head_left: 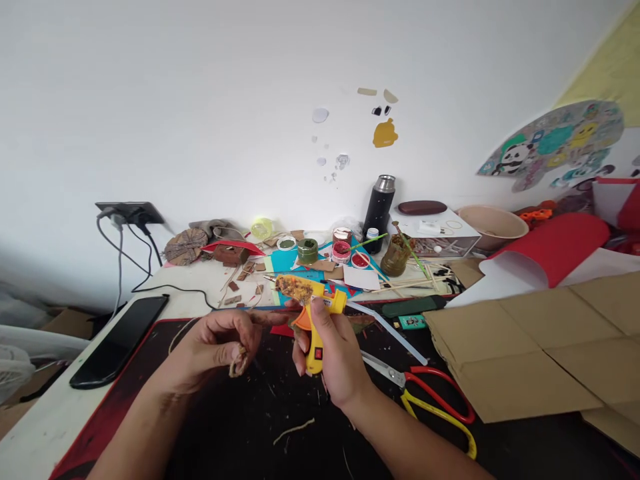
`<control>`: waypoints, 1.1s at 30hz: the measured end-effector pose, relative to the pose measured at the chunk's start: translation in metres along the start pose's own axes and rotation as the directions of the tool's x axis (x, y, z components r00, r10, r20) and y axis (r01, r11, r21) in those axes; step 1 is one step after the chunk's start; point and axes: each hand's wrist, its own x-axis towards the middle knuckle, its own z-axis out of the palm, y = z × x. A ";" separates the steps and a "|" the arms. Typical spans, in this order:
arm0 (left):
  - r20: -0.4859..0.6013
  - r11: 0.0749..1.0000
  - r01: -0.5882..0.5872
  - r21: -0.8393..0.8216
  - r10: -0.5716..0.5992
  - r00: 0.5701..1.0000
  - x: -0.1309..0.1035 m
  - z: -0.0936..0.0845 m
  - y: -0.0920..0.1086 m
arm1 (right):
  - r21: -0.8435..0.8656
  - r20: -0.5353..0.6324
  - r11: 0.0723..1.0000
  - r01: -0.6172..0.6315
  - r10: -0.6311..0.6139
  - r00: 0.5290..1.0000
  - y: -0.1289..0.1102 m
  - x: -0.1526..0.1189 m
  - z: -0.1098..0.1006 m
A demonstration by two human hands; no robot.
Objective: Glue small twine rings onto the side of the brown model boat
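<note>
Our right hand (333,350) grips a yellow plastic glue gun (314,313), crusty at its tip. Our left hand (220,343) pinches a small rough twine loop (239,363) above the black tabletop (240,433) mat.

Two hands raised over a mat at the near middle of a crowded craft table set against a wall.

A glue gun (314,319) is held upright in the right hand (334,357), with the left hand (220,341) just to its left, pinching a small curled scrap (239,361). Scissors (430,400) are laid on the mat (240,433) to the right of the right hand, and folded cardboard (530,347) is spread further right. A phone (120,340) lies at the table's left edge. Behind the hands, small jars (325,248) are clustered, with a flask (379,210) standing behind them near the wall. A bowl (493,227) is placed to the flask's right.
</note>
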 end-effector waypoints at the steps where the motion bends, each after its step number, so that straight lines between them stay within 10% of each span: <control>1: 0.008 1.000 0.010 0.013 -0.010 1.000 0.000 0.000 0.000 | 0.002 0.001 1.000 0.004 -0.004 1.000 0.000 0.000 0.000; 16: 0.109 0.999 0.018 0.031 -0.022 0.994 -0.005 -0.002 0.001 | 0.057 -0.008 0.998 0.011 -0.010 1.000 -0.003 0.000 0.002; 33: 0.338 0.954 0.294 -0.053 -0.260 0.904 -0.005 0.007 -0.002 | 0.087 0.005 0.995 -0.039 0.039 0.999 0.001 0.000 -0.001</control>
